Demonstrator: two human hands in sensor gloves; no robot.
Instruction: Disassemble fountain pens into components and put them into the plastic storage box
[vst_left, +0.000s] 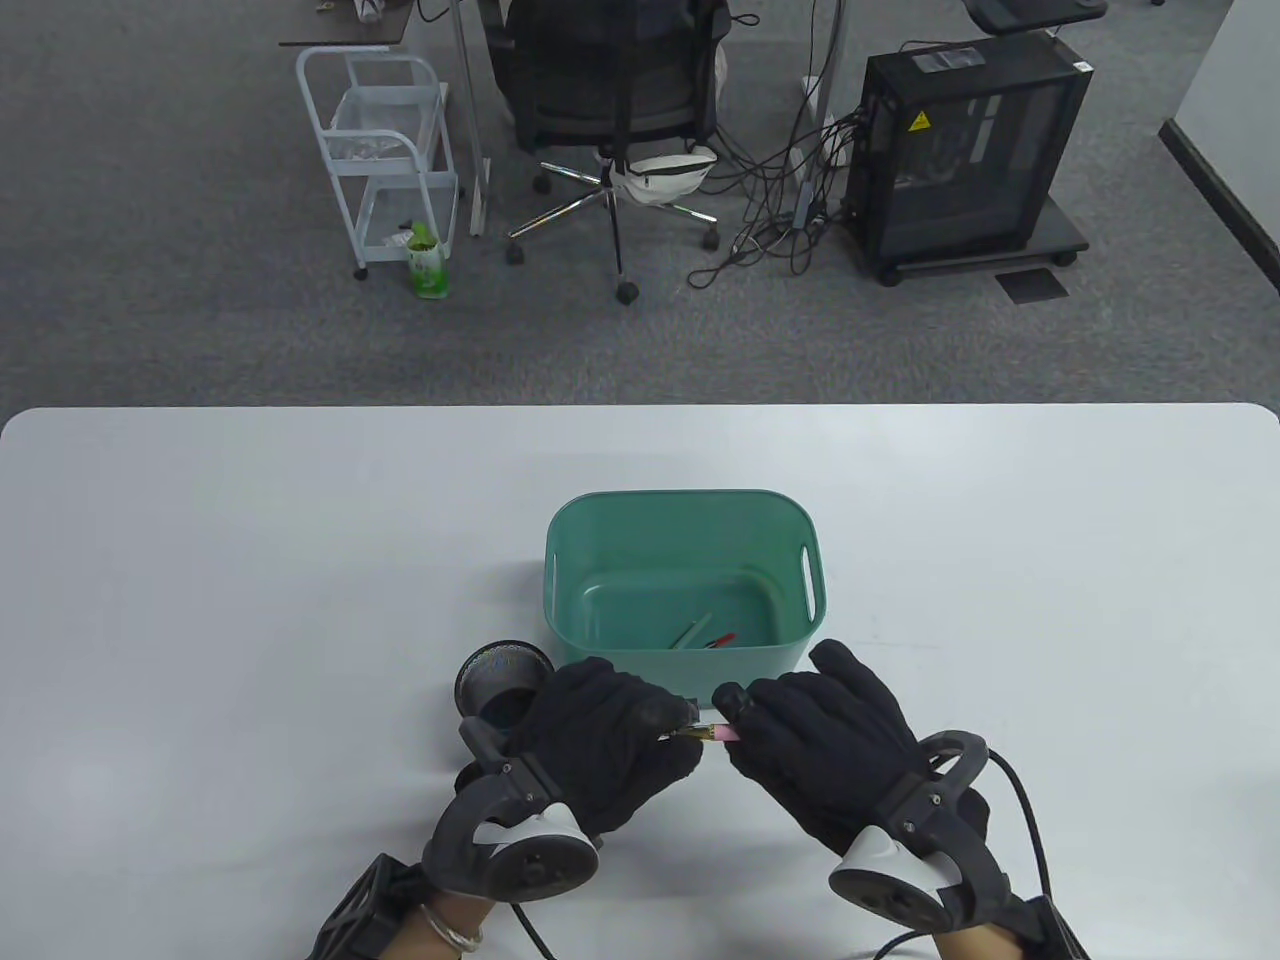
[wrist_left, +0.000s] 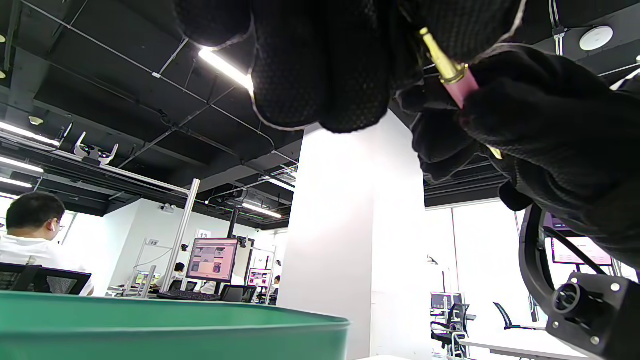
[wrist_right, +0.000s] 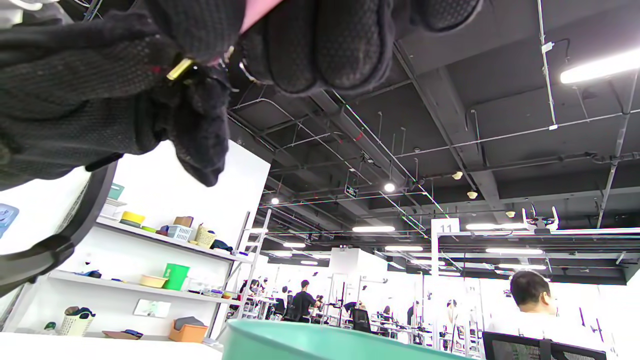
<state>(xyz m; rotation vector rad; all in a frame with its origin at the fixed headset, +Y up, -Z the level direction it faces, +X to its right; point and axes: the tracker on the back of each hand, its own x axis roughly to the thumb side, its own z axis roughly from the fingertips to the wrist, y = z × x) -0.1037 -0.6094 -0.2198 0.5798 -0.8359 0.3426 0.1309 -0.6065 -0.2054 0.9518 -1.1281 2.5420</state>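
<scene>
Teal-green box (vst_left: 686, 520) on white table (vst_left: 200, 600). Black gloves (vst_left: 600, 740). Pink pen piece (vst_left: 722, 734), gold tip. Black mesh cup (vst_left: 500, 675). Grey carpet (vst_left: 200, 330).

White table (vst_left: 250, 560) on grey carpet (vst_left: 150, 300). At 12 o'clock a black office chair (vst_left: 610, 90); at 11 a white wire cart (vst_left: 385, 150) with a green bottle (vst_left: 427, 262) by it; at 1 a black PC tower (vst_left: 965, 150) with tangled cables (vst_left: 780, 200). Black open ceiling (wrist_right: 500, 125) with strip lights (wrist_right: 600, 65), a white pillar (wrist_left: 350, 225), shelves (wrist_right: 150, 260), monitors (wrist_left: 212, 260).
</scene>
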